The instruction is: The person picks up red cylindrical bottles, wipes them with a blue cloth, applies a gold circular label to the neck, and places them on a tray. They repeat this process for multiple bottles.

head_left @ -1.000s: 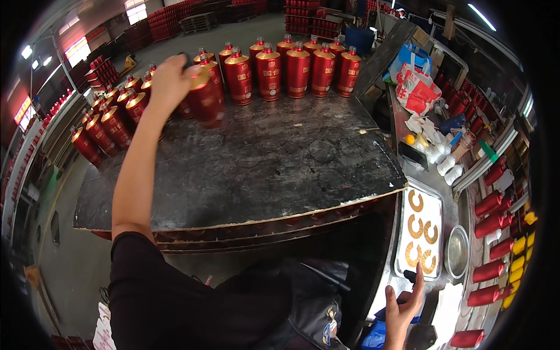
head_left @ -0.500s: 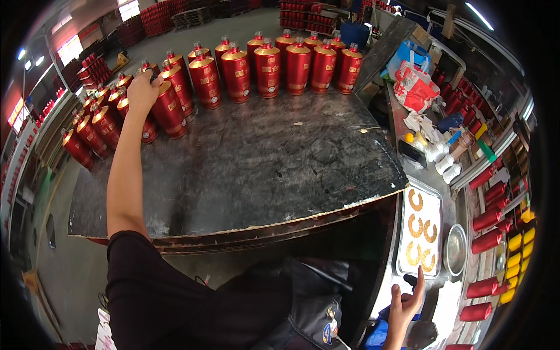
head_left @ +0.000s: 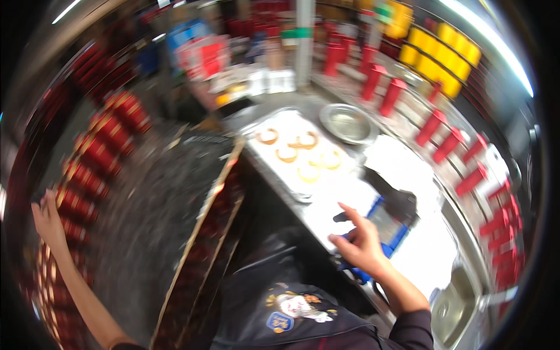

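My left hand is stretched far out to the left, next to a row of red bottles with gold shoulders on the dark tabletop. Motion smears its fingers; a small dark thing shows at their tips. My right hand hovers over the bright work surface at the right, index finger and thumb apart, with nothing seen between them. A small black piece is by its fingertips. Beyond it lies a metal tray with a white lining, bearing several gold C-shaped pieces.
A steel bowl stands beside the tray. Near my right hand are a blue-edged flat tray and a dark object. A sink is at the lower right. Red cylinders line the shelf; bags sit at the back.
The view has swung to the right, bringing the tray and bowl toward the middle. The bottles now stand at the left edge. My right hand appears nearer the middle, my left arm farther left.
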A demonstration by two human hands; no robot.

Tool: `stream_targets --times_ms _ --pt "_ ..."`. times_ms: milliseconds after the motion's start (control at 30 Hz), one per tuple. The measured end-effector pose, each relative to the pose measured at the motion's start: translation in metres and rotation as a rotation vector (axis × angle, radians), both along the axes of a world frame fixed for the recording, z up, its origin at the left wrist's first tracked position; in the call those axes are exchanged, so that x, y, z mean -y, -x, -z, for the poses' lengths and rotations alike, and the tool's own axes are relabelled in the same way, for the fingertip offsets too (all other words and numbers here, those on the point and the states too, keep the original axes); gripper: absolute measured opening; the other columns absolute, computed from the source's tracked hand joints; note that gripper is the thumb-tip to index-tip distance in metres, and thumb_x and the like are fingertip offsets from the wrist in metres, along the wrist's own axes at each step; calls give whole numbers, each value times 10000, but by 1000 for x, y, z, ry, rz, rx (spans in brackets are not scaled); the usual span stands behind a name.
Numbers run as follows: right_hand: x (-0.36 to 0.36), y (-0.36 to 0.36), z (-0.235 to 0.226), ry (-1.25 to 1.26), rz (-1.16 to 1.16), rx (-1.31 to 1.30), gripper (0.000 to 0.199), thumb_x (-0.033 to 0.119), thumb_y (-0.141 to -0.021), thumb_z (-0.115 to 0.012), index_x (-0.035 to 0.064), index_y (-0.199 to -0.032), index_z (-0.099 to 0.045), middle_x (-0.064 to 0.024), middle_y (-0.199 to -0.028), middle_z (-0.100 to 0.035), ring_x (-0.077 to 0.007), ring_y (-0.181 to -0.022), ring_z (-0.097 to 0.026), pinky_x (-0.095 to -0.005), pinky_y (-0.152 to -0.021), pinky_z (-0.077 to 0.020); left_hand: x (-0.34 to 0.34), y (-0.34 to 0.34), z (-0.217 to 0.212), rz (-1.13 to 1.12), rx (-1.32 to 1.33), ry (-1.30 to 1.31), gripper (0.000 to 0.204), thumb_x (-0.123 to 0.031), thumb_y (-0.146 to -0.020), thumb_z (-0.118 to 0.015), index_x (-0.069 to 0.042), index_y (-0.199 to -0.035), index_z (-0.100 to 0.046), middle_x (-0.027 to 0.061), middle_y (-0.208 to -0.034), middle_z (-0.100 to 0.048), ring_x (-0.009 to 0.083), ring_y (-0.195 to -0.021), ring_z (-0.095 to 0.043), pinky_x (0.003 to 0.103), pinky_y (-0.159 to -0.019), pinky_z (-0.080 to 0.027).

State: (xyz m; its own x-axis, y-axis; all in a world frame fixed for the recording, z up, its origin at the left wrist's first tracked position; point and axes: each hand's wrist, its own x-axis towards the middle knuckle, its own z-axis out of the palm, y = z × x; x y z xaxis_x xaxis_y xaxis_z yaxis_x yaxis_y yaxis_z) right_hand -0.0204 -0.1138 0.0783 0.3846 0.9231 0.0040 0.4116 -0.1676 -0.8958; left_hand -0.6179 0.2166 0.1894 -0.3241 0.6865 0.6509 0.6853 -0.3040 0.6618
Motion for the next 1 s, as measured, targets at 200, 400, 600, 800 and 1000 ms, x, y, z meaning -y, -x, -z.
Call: stream_targets --times_ms 200,400,600,800,1000 --pt "68 -10 -13 -50 176 196 694 287 -866 -764 79 -1465 -482 -164 -1038 -649 -263 -757 -615 -353 -697 -506 -4 -371 23 919 -243 111 173 -80 -936 -687 71 -1017 -705 76 -1048 -680 139 -924 -651 307 -849 -499" --pt "144 -21 13 -40 729 -101 685 129 -808 -802 38 -1429 -527 -81 -1103 -681 -35 -639 -501 -183 -541 -418 58 -736 72 1611 -243 208 487 -302 -801 -812 38 -1051 -569 201 -1024 -673 263 -896 -715 376 -765 -536" --pt "187 -15 51 -75 1203 -246 680 25 -812 -714 -16 -1446 -471 -121 -1127 -662 -26 -611 -539 -163 -569 -434 103 -1020 81 1244 -224 42 952 -523 -633 -894 87 -1236 -481 313 -1404 -404 423 -1282 -511 455 -1027 -470" --pt "193 -15 69 -123 1348 -332 659 14 -825 -712 -15 -1441 -479 -123 -1125 -660 -24 -609 -519 -168 -564 -431 106 -1084 122 1287 -183 -7 834 -488 -615 -896 34 -1146 -521 329 -1200 -563 463 -1073 -602 479 -951 -506" --pt "184 -31 72 -161 1196 -344 648 -2 -838 -709 -6 -1445 -484 -120 -1133 -652 -6 -607 -493 -164 -563 -414 66 -955 90 1843 523 631 527 -488 -779 -816 -83 -1067 -641 132 -1048 -708 242 -945 -703 390 -802 -579"
